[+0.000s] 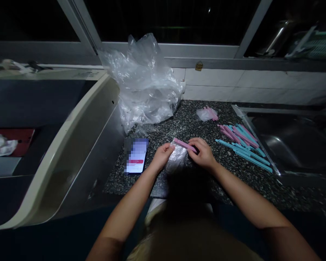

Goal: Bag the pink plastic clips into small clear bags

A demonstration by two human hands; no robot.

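My left hand (163,155) pinches the edge of a small clear plastic bag (176,156) above the dark speckled counter. My right hand (202,152) grips a pink bag clip (184,144), a long thin plastic stick that lies slanted across the top of the bag. The clip's far end comes close to my left fingertips; whether they touch it I cannot tell. To the right, several pink bag clips (229,133) and blue bag clips (252,157) lie in a loose pile. Farther back rests a small clear packet (205,114) with short pink clips.
A lit phone (137,156) lies left of my hands. Behind it, a large crumpled clear plastic bag (149,87) leans near the window. A bulky cream-edged appliance (57,145) borders the left side. On the right is a metal sink (293,141). A tiled wall (212,81) runs along the back.
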